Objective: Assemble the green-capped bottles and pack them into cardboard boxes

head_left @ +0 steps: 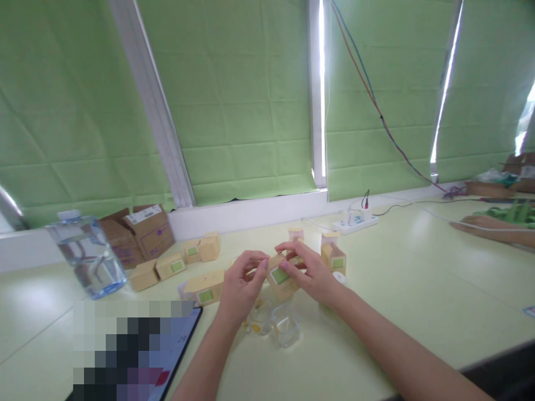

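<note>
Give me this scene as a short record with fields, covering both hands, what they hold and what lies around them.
Left hand: pinches the left end of the small tan box
Right hand: fingers curled over the top of the same box
Held thing: small tan box, green label facing the camera
In front of hands: clear jars on the table
Left of hands: more tan boxes, water bottle, brown carton, tablet
Behind: power strip near the wall
Far right: another person's forearm on the table

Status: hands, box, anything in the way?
Left hand and right hand both gripping small tan box. Clear glass jars close, near side. Another person's hand far right, apart.
</note>
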Demonstrator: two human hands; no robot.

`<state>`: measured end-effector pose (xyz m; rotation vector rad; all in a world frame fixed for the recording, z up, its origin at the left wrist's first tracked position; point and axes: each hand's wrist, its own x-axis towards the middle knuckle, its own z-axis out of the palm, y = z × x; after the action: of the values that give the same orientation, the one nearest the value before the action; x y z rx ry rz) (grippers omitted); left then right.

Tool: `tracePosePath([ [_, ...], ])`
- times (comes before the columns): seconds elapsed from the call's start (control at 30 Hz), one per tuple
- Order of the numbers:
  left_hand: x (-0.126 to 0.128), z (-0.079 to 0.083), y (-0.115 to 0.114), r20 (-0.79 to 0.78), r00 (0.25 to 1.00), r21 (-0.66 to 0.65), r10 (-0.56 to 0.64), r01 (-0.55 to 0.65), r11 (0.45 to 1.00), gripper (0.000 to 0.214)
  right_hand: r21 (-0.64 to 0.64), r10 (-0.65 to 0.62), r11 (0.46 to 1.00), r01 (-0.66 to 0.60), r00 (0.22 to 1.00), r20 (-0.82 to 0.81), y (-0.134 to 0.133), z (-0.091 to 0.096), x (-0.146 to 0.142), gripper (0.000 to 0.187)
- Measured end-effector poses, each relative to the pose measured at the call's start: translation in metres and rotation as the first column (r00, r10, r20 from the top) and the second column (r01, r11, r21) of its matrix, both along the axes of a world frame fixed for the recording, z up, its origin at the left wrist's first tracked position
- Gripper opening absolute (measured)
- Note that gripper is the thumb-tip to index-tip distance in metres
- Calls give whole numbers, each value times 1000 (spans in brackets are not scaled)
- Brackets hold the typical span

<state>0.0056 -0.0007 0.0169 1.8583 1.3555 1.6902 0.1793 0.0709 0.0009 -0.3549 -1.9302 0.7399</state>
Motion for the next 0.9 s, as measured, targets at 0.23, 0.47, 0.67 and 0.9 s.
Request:
tracePosePath([
  [0.23,2,-3,0,-14,999,8,33,-32,999,18,17,10,1000,-10,999,39,2,-3,-1,28],
  [0.47,2,-4,-1,-94,994,36,-48,51,998,12,57,-25,998,24,999,24,1,-1,0,25],
  [0.67,7,-5,-3,-118,992,-8,-55,54,999,22,54,-38,998,39,999,-27,2,-1,1,23],
  [0.9,3,-5,-2,-96,994,63,-52,59,996,20,-12,22,1000,-23,998,-50,2,-4,0,25],
])
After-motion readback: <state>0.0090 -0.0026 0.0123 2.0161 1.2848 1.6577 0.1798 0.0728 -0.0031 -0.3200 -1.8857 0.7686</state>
